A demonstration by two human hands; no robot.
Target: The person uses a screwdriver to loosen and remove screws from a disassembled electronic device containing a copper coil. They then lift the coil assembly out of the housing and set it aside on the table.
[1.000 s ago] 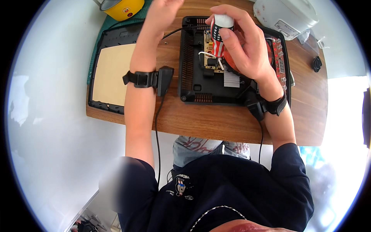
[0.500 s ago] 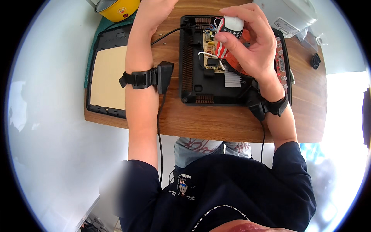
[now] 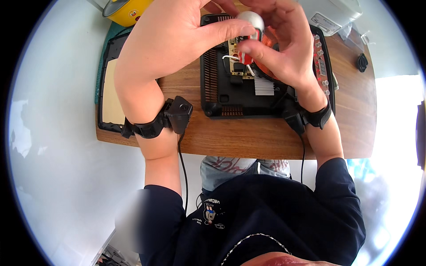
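A small cylinder with a pale top and red, white and black pattern [image 3: 250,20] is held above an opened black appliance [image 3: 222,99]. My left hand [image 3: 182,33] reaches across from the left with its thumb pressed on the cylinder; its other fingers are partly hidden. My right hand [image 3: 288,51] is curled round the cylinder from the right. Under them are a circuit board [image 3: 235,48] with white wires, a ribbed metal heatsink [image 3: 264,86], a copper-coloured coil, partly covered, and a button panel with a display [image 3: 321,66].
A detached black-rimmed panel with beige centre [image 3: 111,93] lies at left on a green mat [image 3: 100,75]. A yellow pot [image 3: 122,11] is at back left, a white appliance [image 3: 333,13] at back right. A small black cap-like object [image 3: 361,63] lies right on the wooden table [image 3: 244,137].
My left hand has swung rightward onto the cylinder, and its forearm is now angled across the table. My right hand still holds the cylinder, which has shifted slightly left and up since half a second ago.
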